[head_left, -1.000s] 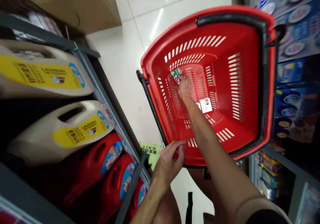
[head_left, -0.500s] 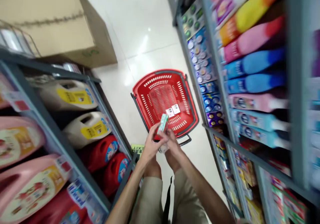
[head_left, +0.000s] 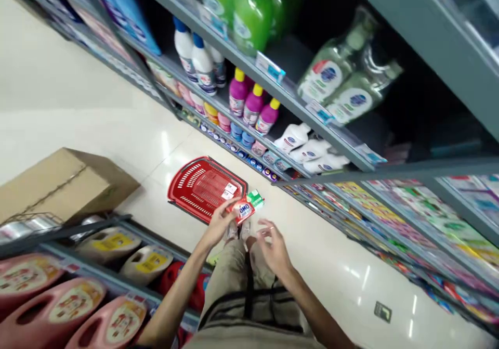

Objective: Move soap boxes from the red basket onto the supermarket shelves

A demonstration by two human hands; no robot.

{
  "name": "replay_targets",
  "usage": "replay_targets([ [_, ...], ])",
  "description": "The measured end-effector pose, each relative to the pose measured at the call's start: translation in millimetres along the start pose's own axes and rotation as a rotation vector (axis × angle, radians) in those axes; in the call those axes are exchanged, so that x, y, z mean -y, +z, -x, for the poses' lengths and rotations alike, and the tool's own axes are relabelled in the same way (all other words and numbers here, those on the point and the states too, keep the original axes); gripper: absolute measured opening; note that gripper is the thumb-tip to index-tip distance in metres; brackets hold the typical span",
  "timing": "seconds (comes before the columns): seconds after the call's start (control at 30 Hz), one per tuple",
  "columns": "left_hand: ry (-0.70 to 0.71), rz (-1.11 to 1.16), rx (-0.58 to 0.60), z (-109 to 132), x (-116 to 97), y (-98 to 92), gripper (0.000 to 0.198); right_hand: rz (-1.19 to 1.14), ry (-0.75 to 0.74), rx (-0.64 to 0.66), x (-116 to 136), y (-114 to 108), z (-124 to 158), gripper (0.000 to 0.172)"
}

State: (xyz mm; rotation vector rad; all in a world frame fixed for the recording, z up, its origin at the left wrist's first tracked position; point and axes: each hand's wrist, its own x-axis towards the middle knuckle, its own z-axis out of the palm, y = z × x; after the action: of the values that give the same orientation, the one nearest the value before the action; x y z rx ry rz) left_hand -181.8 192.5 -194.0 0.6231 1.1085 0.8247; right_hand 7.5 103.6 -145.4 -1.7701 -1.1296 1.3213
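Observation:
My left hand (head_left: 221, 221) is closed on the edge of a red OMO packet (head_left: 244, 210), its lettering turned up towards me. A green and white packet (head_left: 255, 198) sticks out from behind the red one; how it is held is hidden. My right hand (head_left: 274, 245) is apart from both packets, to their right, with its fingers spread and nothing in them. Just past my left hand, the red shopping basket (head_left: 175, 184) stands on the floor, and white labels (head_left: 229, 191) show inside it.
Shelves with green soap bottles (head_left: 251, 21), purple bottles (head_left: 252, 103) and white bottles (head_left: 292, 137) run along the right. On the left are pink detergent jugs (head_left: 58, 307) and a large cardboard box (head_left: 70, 182). A dark floor sign (head_left: 382, 311) lies at lower right.
My view has swung to the right. The red OMO packet now shows in my left hand beside the green and white one. My right hand has come away from the left and opened.

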Motion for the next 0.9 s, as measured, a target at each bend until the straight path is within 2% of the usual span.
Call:
replay_targets([
  [0.1,-0.095,0.015,0.129,10,-6,20.1,0.061,-0.201,0.104,-0.211,1,-35,27,0.044],
  [0.2,-0.16,-0.027,0.289,23,-1,50.5,0.065,-0.396,0.117,-0.294,-7,-52,51,0.052],
  [0.27,-0.19,-0.039,0.402,33,7,79.3,0.069,-0.508,0.137,-0.364,-13,-60,68,0.05],
  [0.37,-0.272,0.008,0.486,50,25,131.6,0.069,-0.627,0.167,-0.551,-24,-80,97,0.047],
  [0.43,-0.333,0.007,0.493,64,42,168.2,0.062,-0.681,0.159,-0.656,-33,-102,118,0.045],
  [0.6,-0.351,-0.159,0.46,100,93,260.6,0.059,-0.78,0.079,-0.772,-73,-178,175,0.042],
  [0.8,-0.212,-0.324,0.392,133,166,384.5,0.048,-0.886,0.035,-0.864,-160,-287,232,0.041],
  [0.9,-0.157,-0.346,0.361,144,204,433.1,0.05,-0.885,0.018,-0.829,-202,-335,241,0.041],
])
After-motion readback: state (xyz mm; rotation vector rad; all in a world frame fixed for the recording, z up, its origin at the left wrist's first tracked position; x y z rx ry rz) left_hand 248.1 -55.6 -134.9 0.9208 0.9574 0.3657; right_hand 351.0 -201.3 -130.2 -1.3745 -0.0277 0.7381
